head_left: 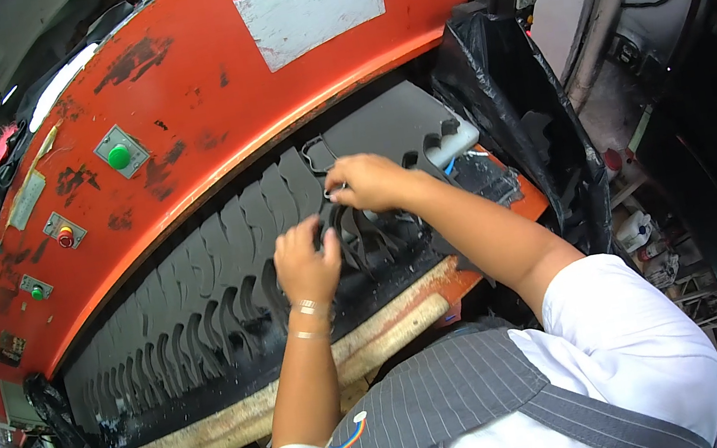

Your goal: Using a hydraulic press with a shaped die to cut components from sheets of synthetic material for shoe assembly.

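Our right hand (362,184) closes thumb and fingers on the near edge of a thin metal loop (318,155), which sits on the dark grey sheet (389,121) beside its uncut-looking part. Our left hand (303,261) is partly curled over the wavy cut strips (250,218), thumb apart; we cannot tell whether its fingertips hold anything.

The loop's narrow rim could nick our fingers if the pinch slips. Set down askew, it could overlap a neighbouring gap and spoil a piece. Our left wrist or fingers could drag the loose strips out of line, since they lie so close together. Worst, both hands reach in beneath the orange machine front (197,90); should anything above come down, we risk crushed fingers.
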A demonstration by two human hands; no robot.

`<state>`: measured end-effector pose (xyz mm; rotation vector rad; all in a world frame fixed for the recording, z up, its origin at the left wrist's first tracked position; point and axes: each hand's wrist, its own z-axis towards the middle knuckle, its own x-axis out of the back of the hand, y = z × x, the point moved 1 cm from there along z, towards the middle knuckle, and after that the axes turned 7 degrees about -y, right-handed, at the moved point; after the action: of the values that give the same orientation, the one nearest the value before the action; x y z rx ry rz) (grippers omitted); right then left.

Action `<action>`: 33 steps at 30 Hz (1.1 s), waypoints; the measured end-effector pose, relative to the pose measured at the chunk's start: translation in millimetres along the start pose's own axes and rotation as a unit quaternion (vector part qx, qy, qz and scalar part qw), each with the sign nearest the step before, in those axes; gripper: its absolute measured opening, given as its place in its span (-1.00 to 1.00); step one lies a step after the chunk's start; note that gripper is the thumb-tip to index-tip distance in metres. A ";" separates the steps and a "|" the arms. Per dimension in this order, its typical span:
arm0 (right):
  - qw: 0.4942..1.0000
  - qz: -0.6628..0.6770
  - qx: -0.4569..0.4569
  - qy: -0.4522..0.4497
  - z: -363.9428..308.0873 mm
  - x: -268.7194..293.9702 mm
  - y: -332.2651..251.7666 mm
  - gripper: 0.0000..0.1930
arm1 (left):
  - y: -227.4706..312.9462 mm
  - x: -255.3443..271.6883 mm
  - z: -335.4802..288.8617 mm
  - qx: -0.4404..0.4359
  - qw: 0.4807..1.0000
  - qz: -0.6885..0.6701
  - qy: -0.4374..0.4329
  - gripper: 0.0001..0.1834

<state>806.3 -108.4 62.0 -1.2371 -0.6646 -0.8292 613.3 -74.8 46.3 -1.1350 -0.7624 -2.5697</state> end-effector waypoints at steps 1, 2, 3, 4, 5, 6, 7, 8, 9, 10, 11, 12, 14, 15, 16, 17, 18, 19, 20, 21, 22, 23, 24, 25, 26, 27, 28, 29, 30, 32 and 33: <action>0.999 -0.030 -0.036 -0.027 8.9 0.5 9.5 -0.75 | 9.0 -15.6 6.4 0.003 1.000 0.002 0.007 -0.69; 0.995 -0.064 -0.059 -0.055 14.4 -5.8 21.7 -0.73 | 17.5 -32.8 6.5 0.013 1.000 0.007 -0.006 -0.70; 0.989 -0.098 -0.075 -0.077 28.4 -4.1 22.2 -0.70 | 14.4 -44.7 13.1 0.019 1.000 0.019 -0.013 -0.71; 0.989 -0.099 -0.074 -0.077 39.6 -3.3 23.4 -0.70 | 6.7 -52.2 16.2 0.019 1.000 0.019 -0.011 -0.71; 0.966 -0.139 -0.112 -0.187 49.4 -5.3 26.8 -0.67 | -1.5 -60.5 17.6 0.027 0.998 0.021 -0.059 -0.73; 0.927 -0.179 -0.142 -0.297 65.5 -4.9 24.5 -0.64 | -16.4 -68.2 22.2 0.039 0.994 0.026 -0.102 -0.73; 0.925 -0.172 -0.141 -0.309 71.6 -4.4 19.4 -0.64 | -25.1 -70.3 22.1 0.050 0.992 0.025 -0.112 -0.73; 0.912 -0.185 -0.128 -0.343 75.9 2.3 13.8 -0.63 | -28.9 -67.8 28.9 0.057 0.992 0.011 -0.112 -0.70; 0.898 -0.198 -0.117 -0.375 80.3 7.1 16.0 -0.62 | -25.7 -65.1 38.2 0.060 0.992 -0.006 -0.111 -0.66; 0.900 -0.225 -0.066 -0.366 90.0 -4.3 52.0 -0.66 | -11.3 -66.6 54.3 0.036 0.996 -0.051 -0.061 -0.61; 0.921 -0.183 -0.094 -0.331 94.8 -14.1 68.3 -0.69 | -8.3 -67.7 63.2 0.061 0.994 -0.092 -0.023 -0.57; 0.927 -0.149 -0.054 -0.340 100.7 -10.5 66.8 -0.72 | -13.5 -66.0 67.7 0.105 0.984 -0.145 -0.022 -0.53; 0.948 -0.008 0.036 -0.317 95.7 -3.7 87.4 -0.78 | -18.9 -76.7 64.7 0.138 0.950 -0.277 -0.033 -0.45; 0.948 -0.010 0.025 -0.319 84.3 0.1 118.3 -0.78 | -7.1 -81.8 60.6 0.141 0.967 -0.174 -0.123 -0.54; 0.961 0.116 0.040 -0.247 82.1 3.5 132.5 -0.79 | -15.0 -93.2 49.8 -0.009 0.992 -0.093 -0.087 -0.59; 0.954 0.240 0.051 -0.172 79.3 7.7 141.0 -0.80 | -23.4 -106.9 40.5 -0.157 0.986 -0.008 -0.050 -0.64; 0.916 0.375 0.050 -0.131 73.3 12.1 132.0 -0.80 | -24.5 -105.0 40.9 -0.138 0.986 -0.004 -0.090 -0.76; 0.859 0.502 0.048 -0.087 66.4 25.5 111.2 -0.80 | -22.8 -94.7 46.8 -0.130 0.988 0.001 -0.088 -0.76; 0.862 0.493 0.087 -0.078 61.7 45.2 100.2 -0.81 | -19.5 -86.4 62.7 -0.056 0.979 0.006 -0.195 -0.75; 0.865 0.488 0.087 -0.077 56.7 53.5 104.7 -0.81 | -15.5 -85.9 77.9 0.015 0.954 0.005 -0.300 -0.75; 0.925 0.357 0.091 -0.092 55.9 59.7 104.7 -0.83 | -12.0 -83.9 90.2 0.062 0.949 0.013 -0.309 -0.71; 0.966 0.218 0.093 -0.103 57.0 64.0 103.8 -0.84 | -16.6 -89.3 95.3 0.063 0.951 0.016 -0.303 -0.71; 0.987 0.073 0.087 -0.112 60.0 56.5 96.7 -0.85 | -34.3 -97.9 98.0 0.102 0.947 0.021 -0.304 -0.66; 0.987 0.051 0.067 -0.134 53.1 38.9 104.5 -0.83 | -41.5 -108.0 98.7 0.136 0.940 0.018 -0.312 -0.60; 0.984 -0.008 0.077 -0.162 44.1 22.7 111.9 -0.81 | -43.2 -112.1 99.8 0.180 0.927 -0.011 -0.330 -0.51; 0.977 -0.018 0.020 -0.212 36.0 10.0 112.2 -0.75 | -46.9 -112.3 99.2 0.180 0.927 -0.010 -0.328 -0.51; 0.983 -0.003 0.042 -0.180 30.3 6.7 114.5 -0.66 | -49.3 -112.0 98.9 0.178 0.932 -0.032 -0.315 -0.52; 0.986 0.013 0.066 -0.150 23.5 4.8 118.1 -0.57 | -52.2 -112.7 99.4 0.177 0.936 -0.054 -0.301 -0.54; 0.990 0.045 0.045 -0.126 14.4 7.3 112.3 -0.45 | -51.7 -108.4 105.0 0.178 0.936 -0.053 -0.299 -0.54; 0.991 0.064 -0.015 -0.115 -7.2 7.0 98.9 -0.10 | -45.1 -98.7 112.1 0.286 0.878 -0.134 -0.360 -0.53; 0.995 0.018 -0.038 -0.086 -17.9 3.6 90.6 -0.04 | -41.3 -98.4 114.4 0.285 0.877 -0.135 -0.362 -0.53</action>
<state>883.8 -116.0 12.3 -1.3953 -0.7519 -0.7289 733.7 22.3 22.9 -1.8536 -1.7998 -1.7931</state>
